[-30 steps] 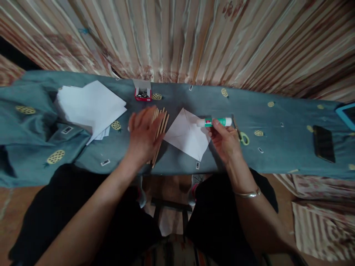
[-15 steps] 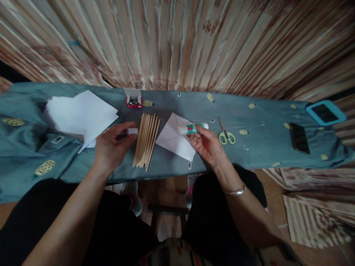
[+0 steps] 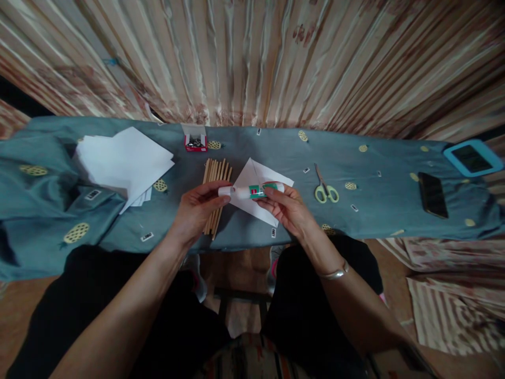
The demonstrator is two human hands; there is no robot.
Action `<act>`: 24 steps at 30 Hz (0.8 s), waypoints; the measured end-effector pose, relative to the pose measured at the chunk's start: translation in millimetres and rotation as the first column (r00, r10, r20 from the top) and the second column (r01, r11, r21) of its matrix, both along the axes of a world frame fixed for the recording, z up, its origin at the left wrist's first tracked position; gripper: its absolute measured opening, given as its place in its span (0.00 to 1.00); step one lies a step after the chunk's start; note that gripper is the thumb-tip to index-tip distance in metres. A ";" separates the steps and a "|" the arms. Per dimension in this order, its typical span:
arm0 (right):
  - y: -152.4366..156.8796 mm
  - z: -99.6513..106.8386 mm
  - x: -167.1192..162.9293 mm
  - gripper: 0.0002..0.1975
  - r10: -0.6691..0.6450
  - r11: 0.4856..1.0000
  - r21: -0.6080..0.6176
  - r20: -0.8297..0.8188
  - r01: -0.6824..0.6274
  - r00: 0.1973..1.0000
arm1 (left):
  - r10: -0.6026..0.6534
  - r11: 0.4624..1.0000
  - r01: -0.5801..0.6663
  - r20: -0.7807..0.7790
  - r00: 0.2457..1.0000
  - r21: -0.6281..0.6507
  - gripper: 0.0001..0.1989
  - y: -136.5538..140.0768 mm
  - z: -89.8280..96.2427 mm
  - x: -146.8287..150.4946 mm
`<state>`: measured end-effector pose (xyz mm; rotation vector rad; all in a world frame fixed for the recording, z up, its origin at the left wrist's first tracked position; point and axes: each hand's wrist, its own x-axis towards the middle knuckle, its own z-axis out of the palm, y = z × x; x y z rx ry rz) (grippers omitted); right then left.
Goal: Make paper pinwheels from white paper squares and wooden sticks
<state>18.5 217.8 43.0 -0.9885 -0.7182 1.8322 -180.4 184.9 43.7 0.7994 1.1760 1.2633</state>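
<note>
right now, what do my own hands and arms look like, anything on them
Your left hand and right hand are ungloved. The left forearm shows bare, with nothing around the wrist. The right forearm is bare too, except for a smooth, silvery bangle near the wrist. No sleeve can be clearly made out.

No word or number can be read for certain. The glue stick (image 3: 246, 192) bears a green-and-white label (image 3: 256, 191) with a red patch, its pale marks too small to make out. Little white printed tags on the tablecloth (image 3: 236, 147) carry dark lettering, blurred: one printed tag (image 3: 147, 237) near the front edge, another (image 3: 259, 131) by the back edge.
</note>
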 end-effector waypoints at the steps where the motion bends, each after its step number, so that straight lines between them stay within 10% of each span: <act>1: 0.1 -0.1 -0.5 0.15 0.009 1.000 0.000 0.009 -0.009 1.000 | -0.001 1.000 0.001 -0.001 1.000 -0.001 0.16 -0.1 0.2 0.5; 24: -2.2 -3.3 -6.7 0.16 0.011 0.998 0.063 0.108 -0.018 0.994 | -0.001 0.999 0.008 -0.196 0.981 0.035 0.18 -3.4 1.5 4.7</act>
